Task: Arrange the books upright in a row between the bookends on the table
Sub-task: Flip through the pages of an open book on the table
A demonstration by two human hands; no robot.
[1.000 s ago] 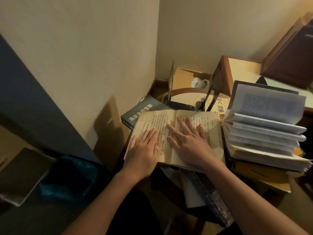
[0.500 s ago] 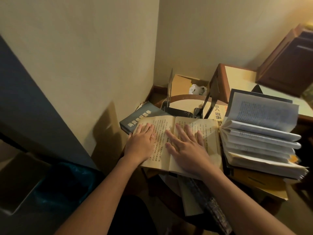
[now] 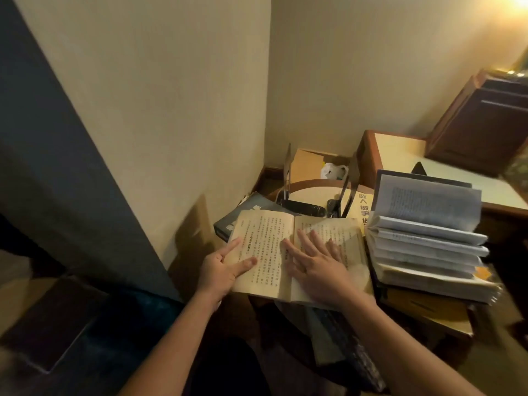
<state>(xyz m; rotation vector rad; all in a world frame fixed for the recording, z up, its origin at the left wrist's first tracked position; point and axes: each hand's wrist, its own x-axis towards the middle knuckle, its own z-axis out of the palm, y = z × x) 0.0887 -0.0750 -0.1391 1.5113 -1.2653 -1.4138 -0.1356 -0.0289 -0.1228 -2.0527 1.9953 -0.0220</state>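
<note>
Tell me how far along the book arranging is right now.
Done: nothing yet; the table between the bookends shows no upright book. In hand: the open book lies flat, left hand gripping its left edge, right hand flat on the right page. Left: close and stand it, then the stack of open books, the dark blue book and the yellow book.

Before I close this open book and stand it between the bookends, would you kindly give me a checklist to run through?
1. Open yellowed paper book closed: not ok, lies flat, pages up.
2. Left hand grip on left half: cannot tell; thumb on page, some fingers hidden.
3. Right hand clear of right page: not ok, rests flat on it.
4. Two thin metal bookends upright: ok.
5. Round wooden table between them free of books: ok.
</note>
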